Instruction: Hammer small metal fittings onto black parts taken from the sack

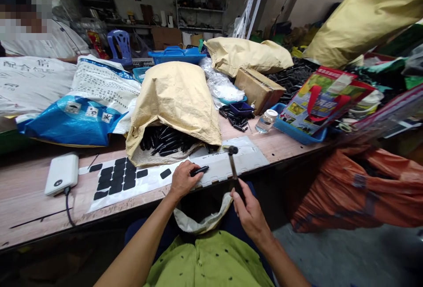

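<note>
1. Sitting at a long wooden workbench [29, 199], with two bare hands out in front.
2. Pinching one small black plastic stick [199, 170] with the left hand [181, 178], fingers closed narrow around it, and pressing it flat on one grey metal plate [238, 160] at the near edge of the bench.
3. Gripping one small hammer with a dark metal head [231, 150] in the right hand [248, 210], fingers wrapped tight on the handle, head hanging just above the grey plate and just beside the black stick.
4. Looking short, thin, shiny and dark, that one black stick, lying on its side.
5. Spilling many more black sticks out of one big tan paper sack [175, 97] lying just behind the left hand; too many to count.
6. Lying to the left: one white sheet with black sticky pads [115, 179] and one white power bank with a black cable [61, 174].
7. Standing to the right: one small clear jar with a white lid [266, 121].
</note>
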